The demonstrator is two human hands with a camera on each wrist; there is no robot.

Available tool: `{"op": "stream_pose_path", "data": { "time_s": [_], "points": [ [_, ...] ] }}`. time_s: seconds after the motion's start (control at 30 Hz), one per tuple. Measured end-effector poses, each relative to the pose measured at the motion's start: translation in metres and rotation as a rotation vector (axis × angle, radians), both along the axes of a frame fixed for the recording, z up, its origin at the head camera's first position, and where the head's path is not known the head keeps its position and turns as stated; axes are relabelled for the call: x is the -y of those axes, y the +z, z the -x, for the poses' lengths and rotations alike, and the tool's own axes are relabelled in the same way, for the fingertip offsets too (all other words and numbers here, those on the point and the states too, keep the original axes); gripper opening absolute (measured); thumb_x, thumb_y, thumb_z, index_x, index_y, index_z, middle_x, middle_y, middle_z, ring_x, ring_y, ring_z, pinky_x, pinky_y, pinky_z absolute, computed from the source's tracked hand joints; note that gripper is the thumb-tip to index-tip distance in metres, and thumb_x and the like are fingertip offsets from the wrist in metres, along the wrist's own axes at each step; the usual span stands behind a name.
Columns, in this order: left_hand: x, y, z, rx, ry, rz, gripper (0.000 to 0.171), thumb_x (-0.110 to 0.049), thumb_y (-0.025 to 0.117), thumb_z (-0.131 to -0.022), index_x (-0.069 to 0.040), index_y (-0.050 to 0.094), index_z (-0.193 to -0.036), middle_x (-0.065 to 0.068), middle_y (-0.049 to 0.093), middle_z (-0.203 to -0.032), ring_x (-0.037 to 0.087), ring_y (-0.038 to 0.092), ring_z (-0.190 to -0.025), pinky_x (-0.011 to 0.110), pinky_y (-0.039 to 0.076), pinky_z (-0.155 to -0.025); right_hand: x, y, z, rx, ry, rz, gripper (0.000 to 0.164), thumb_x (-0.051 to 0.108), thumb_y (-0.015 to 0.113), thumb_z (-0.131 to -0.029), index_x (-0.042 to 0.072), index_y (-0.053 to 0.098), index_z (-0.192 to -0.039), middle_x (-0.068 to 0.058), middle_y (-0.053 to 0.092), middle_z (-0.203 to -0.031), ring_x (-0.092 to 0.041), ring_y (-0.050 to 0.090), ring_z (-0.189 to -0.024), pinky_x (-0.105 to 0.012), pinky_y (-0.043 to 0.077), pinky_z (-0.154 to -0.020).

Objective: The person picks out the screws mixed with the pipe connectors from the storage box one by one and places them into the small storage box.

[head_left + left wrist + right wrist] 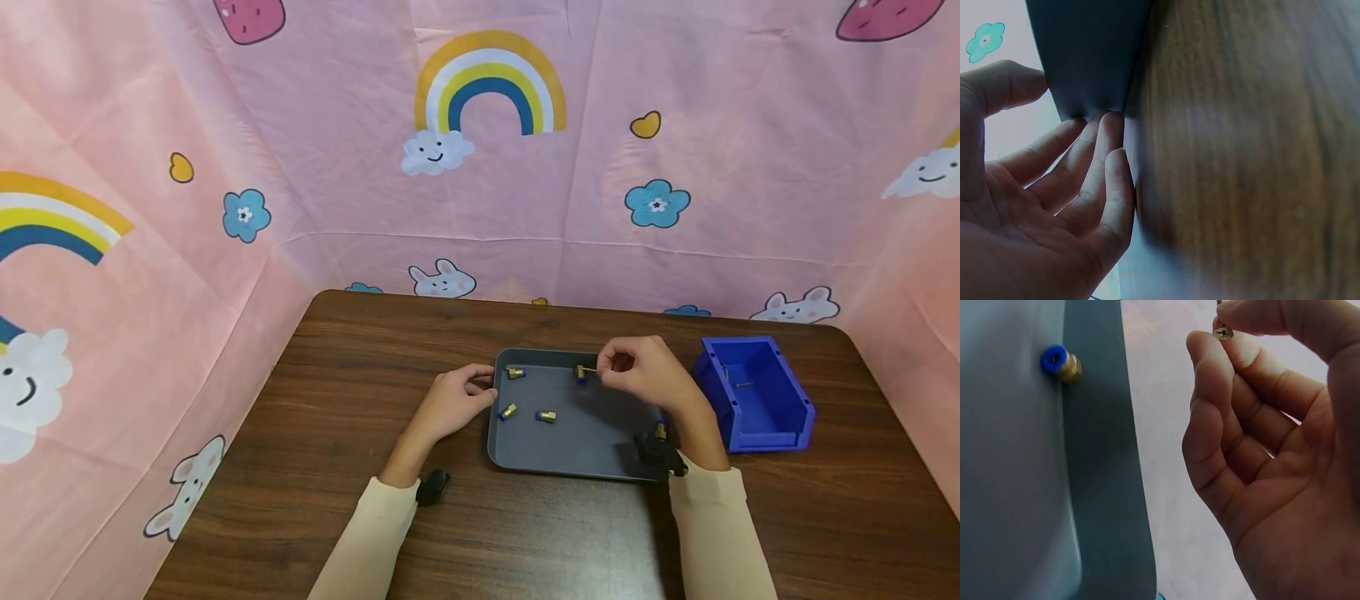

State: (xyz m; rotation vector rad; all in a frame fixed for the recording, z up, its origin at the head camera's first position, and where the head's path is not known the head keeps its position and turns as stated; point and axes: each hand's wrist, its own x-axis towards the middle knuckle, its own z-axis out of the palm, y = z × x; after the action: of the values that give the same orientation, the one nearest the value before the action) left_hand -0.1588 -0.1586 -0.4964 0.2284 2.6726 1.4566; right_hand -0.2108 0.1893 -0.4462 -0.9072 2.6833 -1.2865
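My right hand [651,377] is over the back right of a grey tray [581,446], pinching a screw [1222,332] between thumb and fingertips. The screw's cross-slotted head shows in the right wrist view; in the head view its thin shaft points left, toward a brass fitting with a blue collar [581,372]. At the tray's left side my left hand [453,403] touches the outer wall with its fingertips [1112,128], the thumb near the rim. More such brass fittings lie in the tray: one at back left [516,372], one below it [508,412], another nearer the middle [547,416].
A blue open-front bin [772,440] stands right of the tray, with a small screw [743,384] inside. One more fitting [661,430] shows beside the right wrist. Pink printed cloth [510,208] hangs behind the wooden table [390,350].
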Motion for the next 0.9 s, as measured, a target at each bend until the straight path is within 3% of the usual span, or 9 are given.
{"op": "stream_pose_path", "data": {
  "time_s": [0.2,0.47,0.67,0.7,0.9],
  "points": [
    [0.000,-0.001,0.001,0.007,0.004,0.004,0.039,-0.019,0.074,-0.103,-0.006,0.074,-0.141,0.008,0.078,-0.128,0.020,0.078,-0.102,0.049,0.060,-0.094,-0.017,0.000,-0.001,-0.023,-0.039,0.030,0.014,0.000,0.079,-0.092,0.013,0.077,-0.089,0.003,0.071,-0.082,-0.014,0.063,-0.072,-0.027,0.053,-0.066],
    [0.002,-0.002,0.001,-0.005,-0.015,0.006,0.042,-0.020,0.072,-0.103,-0.003,0.072,-0.141,0.012,0.077,-0.129,0.023,0.078,-0.103,0.049,0.061,-0.093,-0.037,0.006,-0.003,-0.014,-0.136,-0.024,0.002,0.006,0.078,-0.096,0.005,0.078,-0.094,0.000,0.072,-0.084,-0.017,0.065,-0.076,-0.027,0.054,-0.069],
    [0.007,-0.009,0.006,-0.041,-0.052,-0.008,0.044,-0.026,0.071,-0.103,-0.002,0.072,-0.140,0.014,0.078,-0.127,0.023,0.078,-0.101,0.047,0.062,-0.089,-0.052,0.008,-0.004,-0.021,-0.200,-0.053,0.004,0.008,0.077,-0.097,0.005,0.078,-0.095,-0.002,0.073,-0.086,-0.017,0.066,-0.077,-0.026,0.054,-0.069],
    [0.009,-0.015,0.009,-0.057,-0.061,-0.004,0.044,-0.027,0.070,-0.104,-0.002,0.072,-0.140,0.014,0.078,-0.127,0.024,0.079,-0.100,0.046,0.062,-0.088,-0.054,0.008,-0.005,-0.024,-0.207,-0.052,0.004,0.008,0.076,-0.097,0.005,0.079,-0.095,-0.002,0.073,-0.086,-0.017,0.066,-0.077,-0.026,0.054,-0.069],
    [0.009,-0.015,0.009,-0.060,-0.059,-0.004,0.045,-0.028,0.070,-0.104,-0.002,0.072,-0.141,0.014,0.077,-0.128,0.023,0.079,-0.101,0.043,0.062,-0.087,-0.068,0.010,-0.010,-0.033,-0.250,-0.031,0.006,0.010,0.078,-0.098,0.004,0.079,-0.096,-0.003,0.072,-0.086,-0.014,0.064,-0.075,-0.025,0.052,-0.066]
  ]
}}
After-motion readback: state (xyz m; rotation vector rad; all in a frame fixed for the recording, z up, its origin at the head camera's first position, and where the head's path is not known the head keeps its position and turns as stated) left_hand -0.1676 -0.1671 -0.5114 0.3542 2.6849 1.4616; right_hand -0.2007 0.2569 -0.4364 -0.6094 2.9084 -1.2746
